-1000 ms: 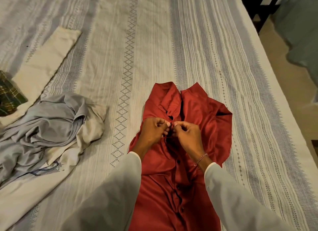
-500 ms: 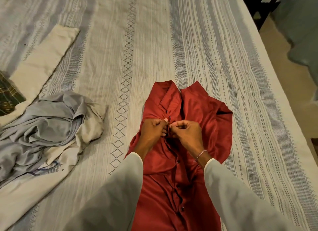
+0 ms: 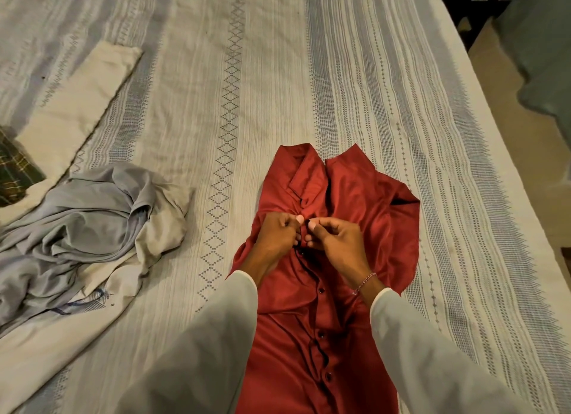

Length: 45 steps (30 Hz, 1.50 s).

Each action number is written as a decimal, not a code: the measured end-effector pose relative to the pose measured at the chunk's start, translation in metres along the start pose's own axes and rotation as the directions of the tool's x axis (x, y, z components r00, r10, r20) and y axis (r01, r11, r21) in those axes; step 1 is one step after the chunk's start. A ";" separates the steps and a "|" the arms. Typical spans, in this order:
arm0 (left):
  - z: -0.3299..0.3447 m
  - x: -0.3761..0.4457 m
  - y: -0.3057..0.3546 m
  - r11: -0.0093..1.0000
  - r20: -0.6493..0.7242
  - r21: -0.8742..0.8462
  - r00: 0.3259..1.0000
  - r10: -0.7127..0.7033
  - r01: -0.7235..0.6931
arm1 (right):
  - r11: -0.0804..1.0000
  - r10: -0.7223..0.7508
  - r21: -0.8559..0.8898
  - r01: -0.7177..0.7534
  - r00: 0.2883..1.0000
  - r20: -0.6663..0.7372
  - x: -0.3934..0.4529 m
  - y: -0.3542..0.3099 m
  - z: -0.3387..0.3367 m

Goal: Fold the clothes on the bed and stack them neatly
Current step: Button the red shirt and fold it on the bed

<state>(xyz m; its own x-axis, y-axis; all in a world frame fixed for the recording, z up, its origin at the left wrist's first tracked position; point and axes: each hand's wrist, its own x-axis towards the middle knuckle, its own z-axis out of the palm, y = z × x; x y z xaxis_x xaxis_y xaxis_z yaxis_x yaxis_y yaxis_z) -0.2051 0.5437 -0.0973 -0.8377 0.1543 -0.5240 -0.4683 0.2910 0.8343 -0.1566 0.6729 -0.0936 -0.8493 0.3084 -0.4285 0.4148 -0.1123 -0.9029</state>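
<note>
Pinching the button placket of a red satin button-front shirt (image 3: 349,203), both hands work just below its collar: the left hand (image 3: 275,239) has fingers curled with the thumb pressed against the placket edge, and the right hand (image 3: 338,243) mirrors it, thumb and forefinger closed on the opposite edge, thumbs nearly touching. Shirt lies face up, collar pointing toward the far edge of the bed, body running down to the near edge, lower buttons fastened; its right sleeve is bunched beside the body. Bed is covered by a pale woven bedspread with grey-blue stripes and diamond bands (image 3: 234,83). A crumpled grey garment (image 3: 83,222) sits near the left edge, lying on a cream cloth (image 3: 40,348). A folded cream fabric strip (image 3: 83,98) lies farther along the left side, with a dark green plaid cloth (image 3: 15,172) at the left edge. A thin beaded bracelet (image 3: 364,282) circles the right wrist; both forearms wear white sleeves (image 3: 216,345).
</note>
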 end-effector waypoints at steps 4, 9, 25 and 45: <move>0.001 -0.003 -0.003 1.000 0.064 -0.005 0.998 0.004 -0.004 | 0.999 0.038 -0.034 -0.036 0.997 0.065 0.001 0.000 -0.007; -0.001 -0.002 0.002 0.976 0.043 0.209 0.998 0.052 -0.060 | 0.850 -0.074 -0.525 0.051 0.997 -0.023 0.013 0.006 -0.016; -0.027 0.060 0.032 0.067 0.279 0.943 0.886 0.371 -0.325 | 0.315 -0.264 -0.905 0.287 0.942 0.207 0.077 -0.016 0.005; -0.019 0.061 0.046 -0.116 0.520 0.849 0.776 0.357 -0.515 | 0.981 0.128 -0.112 -0.155 0.967 -0.222 0.063 -0.015 -0.009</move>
<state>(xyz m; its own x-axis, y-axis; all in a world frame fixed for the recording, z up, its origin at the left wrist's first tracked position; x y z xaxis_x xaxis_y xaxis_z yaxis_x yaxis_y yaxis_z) -0.2826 0.5487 -0.0877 -0.6713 0.7143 -0.1979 0.7247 0.6885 0.0270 -0.2135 0.7027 -0.1065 -0.6955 0.4932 -0.5225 0.5757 -0.0526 -0.8160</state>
